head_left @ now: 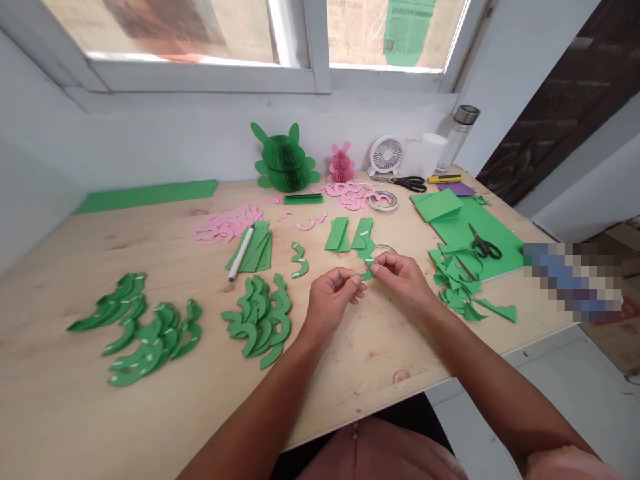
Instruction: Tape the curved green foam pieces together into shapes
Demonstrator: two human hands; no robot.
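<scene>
Between my two hands is a curved green paper piece (367, 248) with small white strips on it. My right hand (403, 277) pinches it near its lower part. My left hand (334, 297) is closed at the lower end of the same piece, its thumb and index finger together; whether they grip the paper is too small to tell. Part of a tape roll (386, 249) shows behind my right hand. A similar green curved piece (300, 260) lies left of my hands, and a pile of green curved pieces (260, 317) sits further left.
Green pieces with white strips (150, 340) lie at left. Pink cutouts (230, 223), a white marker (241, 253), folded green cards (337, 233) and a green paper figure (285, 163) stand or lie beyond. Scissors (485, 247) and green scraps (457, 280) are at right.
</scene>
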